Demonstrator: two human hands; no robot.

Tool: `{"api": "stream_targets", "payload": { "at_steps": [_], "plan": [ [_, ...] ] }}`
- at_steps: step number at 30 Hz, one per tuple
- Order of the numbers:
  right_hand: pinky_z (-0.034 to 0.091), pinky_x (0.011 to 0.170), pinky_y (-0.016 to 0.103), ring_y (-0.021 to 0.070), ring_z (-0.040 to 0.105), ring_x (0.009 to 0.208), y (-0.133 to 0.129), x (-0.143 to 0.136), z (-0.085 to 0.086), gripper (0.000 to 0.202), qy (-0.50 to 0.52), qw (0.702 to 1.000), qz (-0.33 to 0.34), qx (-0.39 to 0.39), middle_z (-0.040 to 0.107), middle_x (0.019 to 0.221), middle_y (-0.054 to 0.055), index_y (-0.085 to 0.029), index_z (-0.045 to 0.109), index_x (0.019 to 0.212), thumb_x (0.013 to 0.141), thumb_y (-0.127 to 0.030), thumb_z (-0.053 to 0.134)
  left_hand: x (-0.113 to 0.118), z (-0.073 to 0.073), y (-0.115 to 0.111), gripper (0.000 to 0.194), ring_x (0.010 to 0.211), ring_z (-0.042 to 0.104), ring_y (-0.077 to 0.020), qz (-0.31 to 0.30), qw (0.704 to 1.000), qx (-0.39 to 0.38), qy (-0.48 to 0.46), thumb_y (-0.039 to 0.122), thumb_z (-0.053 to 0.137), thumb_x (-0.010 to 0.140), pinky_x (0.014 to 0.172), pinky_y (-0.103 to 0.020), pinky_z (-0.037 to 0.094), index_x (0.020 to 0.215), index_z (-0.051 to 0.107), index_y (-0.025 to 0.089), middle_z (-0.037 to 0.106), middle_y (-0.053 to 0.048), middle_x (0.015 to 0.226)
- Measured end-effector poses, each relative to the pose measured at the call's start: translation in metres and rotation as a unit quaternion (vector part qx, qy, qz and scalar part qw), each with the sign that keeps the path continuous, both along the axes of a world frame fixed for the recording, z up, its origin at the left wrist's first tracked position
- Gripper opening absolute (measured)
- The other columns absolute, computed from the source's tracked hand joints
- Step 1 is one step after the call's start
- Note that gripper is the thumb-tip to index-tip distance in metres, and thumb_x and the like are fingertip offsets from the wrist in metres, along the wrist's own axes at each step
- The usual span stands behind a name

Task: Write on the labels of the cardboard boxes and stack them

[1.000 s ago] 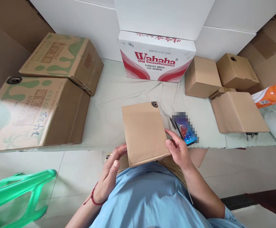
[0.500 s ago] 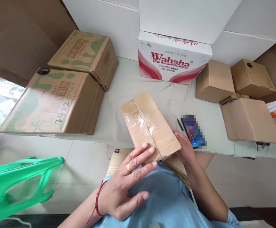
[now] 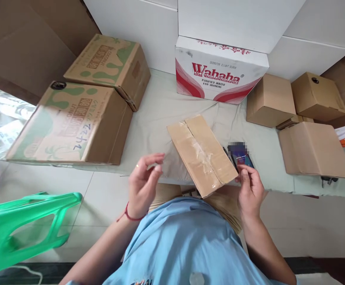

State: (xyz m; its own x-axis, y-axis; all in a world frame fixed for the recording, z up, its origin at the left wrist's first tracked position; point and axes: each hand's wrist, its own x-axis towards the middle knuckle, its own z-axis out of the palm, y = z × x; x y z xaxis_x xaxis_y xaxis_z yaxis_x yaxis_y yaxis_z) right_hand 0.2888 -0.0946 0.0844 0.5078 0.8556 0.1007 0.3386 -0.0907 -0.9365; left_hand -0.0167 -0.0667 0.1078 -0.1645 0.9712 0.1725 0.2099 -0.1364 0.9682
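Note:
A flat cardboard box [image 3: 196,150], with clear, wrinkled tape along its middle seam, lies at a slant on the cloth-covered table [image 3: 157,114]. Its near corner juts past the table's front edge. My left hand [image 3: 144,180] is raised to the left of the box, apart from it, its fingers loosely curled and empty. At the box's right corner is my right hand [image 3: 251,188], thumb and forefinger brought together; whether anything is pinched there is hidden. Just beyond that hand lie a phone [image 3: 242,156] and a dark pen [image 3: 225,151].
Two printed coconut cartons [image 3: 103,126] stand on the left. A white Wahaha water carton [image 3: 220,75] is at the back by the wall. Several plain cardboard boxes [image 3: 315,150] are grouped on the right. Below on the left is a green plastic stool [image 3: 0,225].
My left hand has come off the box and moved up and left. The right hand has turned, with thumb and forefinger now together by the corner. The box sits slightly further right.

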Motion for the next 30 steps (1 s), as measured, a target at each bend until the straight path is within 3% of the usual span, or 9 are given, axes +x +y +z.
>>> {"api": "stream_targets", "payload": {
  "at_steps": [3, 9, 14, 18, 21, 23, 25, 27, 30],
  "plan": [
    [0.045, 0.056, 0.028, 0.0152, 0.055, 0.059, -0.011, -0.002, 0.001, 0.043, 0.068, 0.996, 0.046, -0.043, 0.061, 0.067, -0.002, -0.023, 0.069, 0.086, 0.104, -0.061, 0.065, -0.005, -0.013, 0.039, 0.045, 0.101, 0.069, -0.0190, 0.070, 0.996, -0.049, -0.008, 0.035, 0.071, 0.093, 0.072, -0.028, 0.057, 0.135, 0.072, 0.019, 0.068, -0.016, 0.144],
    [0.060, 0.061, 0.030, 0.0216, 0.072, 0.081, -0.020, -0.012, -0.007, 0.044, 0.171, 0.979, 0.069, -0.083, 0.074, 0.089, 0.003, -0.024, 0.071, 0.095, 0.099, -0.068, 0.068, 0.001, -0.013, 0.094, 0.077, 0.066, 0.060, -0.0093, -0.069, 0.993, -0.081, -0.049, 0.034, 0.072, 0.083, 0.058, -0.026, 0.050, 0.158, 0.059, 0.024, 0.064, -0.017, 0.156],
    [0.065, 0.095, 0.043, 0.0269, 0.077, 0.112, -0.015, -0.013, -0.006, 0.039, 0.203, 0.979, 0.001, -0.005, 0.082, 0.116, 0.008, -0.025, 0.076, 0.119, 0.098, -0.056, 0.069, 0.013, 0.021, 0.051, 0.073, 0.050, 0.057, -0.0122, -0.139, 0.989, -0.051, 0.008, 0.034, 0.070, 0.095, 0.050, -0.028, 0.052, 0.165, 0.054, 0.020, 0.083, -0.009, 0.097],
    [0.053, 0.121, 0.050, 0.0275, 0.070, 0.136, -0.004, -0.009, -0.004, 0.042, 0.247, 0.966, -0.076, 0.031, 0.078, 0.138, 0.006, -0.027, 0.077, 0.129, 0.092, -0.048, 0.072, 0.020, 0.048, 0.002, 0.074, 0.055, 0.065, -0.0069, -0.189, 0.974, 0.087, 0.095, 0.016, 0.064, 0.100, 0.057, -0.023, 0.059, 0.170, 0.045, 0.031, 0.070, -0.017, 0.153],
    [0.054, 0.120, 0.053, 0.0282, 0.069, 0.136, 0.004, -0.006, -0.004, 0.048, 0.265, 0.956, -0.122, 0.026, 0.077, 0.139, 0.005, -0.027, 0.076, 0.133, 0.090, -0.049, 0.072, 0.021, 0.056, -0.016, 0.081, 0.054, 0.065, -0.0057, -0.204, 0.965, 0.122, 0.113, 0.011, 0.061, 0.101, 0.060, -0.021, 0.061, 0.174, 0.036, 0.035, 0.057, -0.018, 0.166],
    [0.055, 0.118, 0.053, 0.0297, 0.070, 0.136, 0.007, -0.007, -0.004, 0.050, 0.265, 0.956, -0.124, 0.024, 0.079, 0.135, 0.006, -0.025, 0.077, 0.131, 0.089, -0.050, 0.073, 0.018, 0.057, -0.019, 0.075, 0.051, 0.061, -0.0064, -0.189, 0.968, 0.112, 0.124, 0.014, 0.060, 0.103, 0.056, -0.021, 0.058, 0.172, 0.040, 0.033, 0.071, -0.016, 0.151],
    [0.056, 0.117, 0.053, 0.0308, 0.070, 0.136, 0.008, -0.010, -0.004, 0.050, 0.255, 0.960, -0.109, 0.026, 0.081, 0.131, 0.007, -0.024, 0.078, 0.129, 0.087, -0.049, 0.073, 0.012, 0.057, -0.019, 0.064, 0.045, 0.056, -0.0074, -0.159, 0.976, 0.081, 0.129, 0.018, 0.061, 0.104, 0.052, -0.021, 0.053, 0.167, 0.050, 0.027, 0.085, -0.007, 0.107],
    [0.057, 0.116, 0.052, 0.0315, 0.070, 0.136, 0.005, -0.015, -0.006, 0.049, 0.239, 0.968, -0.078, 0.025, 0.082, 0.128, 0.009, -0.023, 0.078, 0.130, 0.087, -0.047, 0.072, 0.005, 0.058, -0.018, 0.049, 0.042, 0.048, -0.0085, -0.117, 0.984, 0.028, 0.129, 0.026, 0.064, 0.106, 0.051, -0.021, 0.049, 0.155, 0.062, 0.020, 0.069, 0.006, 0.063],
    [0.058, 0.113, 0.052, 0.0326, 0.070, 0.135, -0.001, -0.019, -0.011, 0.051, 0.222, 0.975, -0.029, 0.017, 0.081, 0.126, 0.011, -0.021, 0.077, 0.131, 0.087, -0.046, 0.071, -0.005, 0.059, -0.014, 0.036, 0.041, 0.037, -0.0088, -0.048, 0.990, -0.041, 0.124, 0.044, 0.066, 0.105, 0.050, -0.023, 0.041, 0.125, 0.079, 0.016, 0.044, 0.010, 0.046]
  ]
}}
